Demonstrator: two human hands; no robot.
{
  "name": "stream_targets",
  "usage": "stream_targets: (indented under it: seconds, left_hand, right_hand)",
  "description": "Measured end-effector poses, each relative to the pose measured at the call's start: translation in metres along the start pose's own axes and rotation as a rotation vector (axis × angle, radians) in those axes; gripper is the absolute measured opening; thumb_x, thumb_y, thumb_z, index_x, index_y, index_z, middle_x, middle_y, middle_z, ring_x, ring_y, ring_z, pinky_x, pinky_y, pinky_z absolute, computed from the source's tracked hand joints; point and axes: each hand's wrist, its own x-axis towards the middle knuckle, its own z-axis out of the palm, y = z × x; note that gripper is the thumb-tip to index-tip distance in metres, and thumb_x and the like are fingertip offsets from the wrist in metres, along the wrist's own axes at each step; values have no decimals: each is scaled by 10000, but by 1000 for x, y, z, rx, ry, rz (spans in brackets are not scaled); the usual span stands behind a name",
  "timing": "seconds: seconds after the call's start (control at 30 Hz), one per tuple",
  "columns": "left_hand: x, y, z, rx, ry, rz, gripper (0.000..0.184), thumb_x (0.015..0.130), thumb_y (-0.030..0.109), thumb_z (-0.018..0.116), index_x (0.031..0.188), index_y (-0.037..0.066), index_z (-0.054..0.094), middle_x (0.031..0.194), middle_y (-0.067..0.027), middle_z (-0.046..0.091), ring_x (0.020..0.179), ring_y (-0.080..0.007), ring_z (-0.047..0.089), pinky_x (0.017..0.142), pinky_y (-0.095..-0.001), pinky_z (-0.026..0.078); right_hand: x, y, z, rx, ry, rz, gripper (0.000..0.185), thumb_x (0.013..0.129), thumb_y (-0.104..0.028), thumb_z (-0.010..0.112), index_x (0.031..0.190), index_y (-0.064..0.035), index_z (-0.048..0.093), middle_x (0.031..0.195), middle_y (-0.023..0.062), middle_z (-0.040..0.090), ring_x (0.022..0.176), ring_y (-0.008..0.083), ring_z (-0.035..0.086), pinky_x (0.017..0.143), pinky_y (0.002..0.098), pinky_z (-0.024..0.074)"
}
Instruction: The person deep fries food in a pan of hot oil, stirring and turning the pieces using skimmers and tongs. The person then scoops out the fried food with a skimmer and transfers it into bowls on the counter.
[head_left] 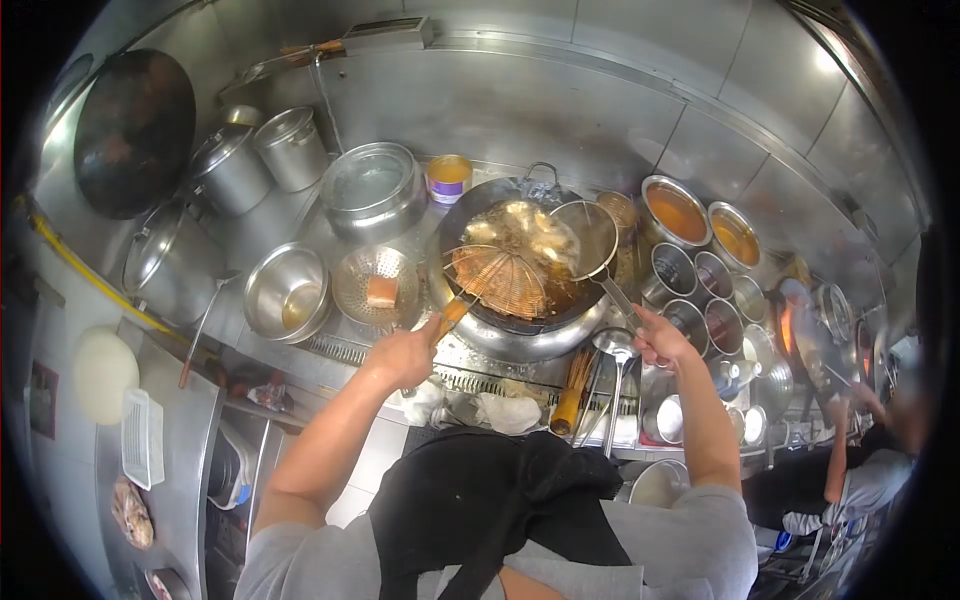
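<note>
My left hand (403, 356) is closed round the wooden handle of a wire spider skimmer (500, 283). Its wire bowl sits over the near left part of a black wok (460, 212), against browned food (475, 268); whether the food lies in or under it I cannot tell. The metal handle of a round fine-mesh strainer (588, 235) is in my right hand (662, 337), fingers wrapped round it. That strainer is over the wok's right side. Pale golden pieces (520, 228) and bubbling oil show in the wok. A metal ladle (616, 345) lies just left of my right hand.
Left of the wok are a perforated bowl (350, 272) holding a pinkish block (382, 292), a steel bowl (262, 290) and a large pot (350, 215). Several sauce containers (672, 270) stand at right. A bamboo brush (570, 395) lies in front. Another person (880, 470) works at far right.
</note>
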Motion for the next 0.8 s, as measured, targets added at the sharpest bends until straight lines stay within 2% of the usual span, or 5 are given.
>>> stream_targets:
  seconds: [0.3, 0.37, 0.57, 0.7, 0.8]
  left_hand:
    - [-8, 5, -12, 27, 57, 11, 621, 948, 238, 505, 1534, 148, 323, 1121, -257, 672, 1059, -422, 638, 946, -512, 486]
    - [-10, 8, -12, 10, 12, -15, 620, 948, 236, 509, 1532, 138, 324, 1118, -254, 673, 1055, -419, 640, 946, -514, 485]
    - [-8, -4, 11, -30, 50, 12, 626, 943, 222, 530, 1530, 140, 328, 1082, -255, 681, 1022, -415, 650, 906, -512, 500]
    - [-6, -10, 20, -26, 66, 32, 605, 961, 234, 480, 1534, 152, 304, 1054, -249, 682, 986, -399, 668, 884, -510, 518]
    - [-2, -18, 28, -44, 65, 35, 602, 963, 245, 488, 1534, 180, 309, 1071, -260, 667, 988, -399, 666, 879, -505, 520]
  right_hand:
    - [100, 23, 3, 111, -219, -6, 656, 1034, -66, 434, 1590, -292, 172, 700, 19, 474, 457, 82, 346, 404, 233, 309]
    - [106, 30, 16, 197, -262, -118, 654, 1037, -71, 435, 1592, -286, 164, 707, 23, 475, 455, 87, 342, 403, 239, 308]
    - [75, 14, 47, 151, -160, -164, 683, 1009, -45, 452, 1592, -279, 184, 659, 13, 465, 456, 88, 344, 410, 252, 317]
    - [45, -25, 47, -357, 18, -276, 709, 947, 30, 440, 1579, -249, 277, 659, 20, 480, 506, 103, 395, 475, 263, 391]
    - [42, -43, 46, -778, 128, -387, 705, 928, 26, 453, 1564, -247, 316, 705, 88, 557, 595, 170, 510, 634, 333, 484]
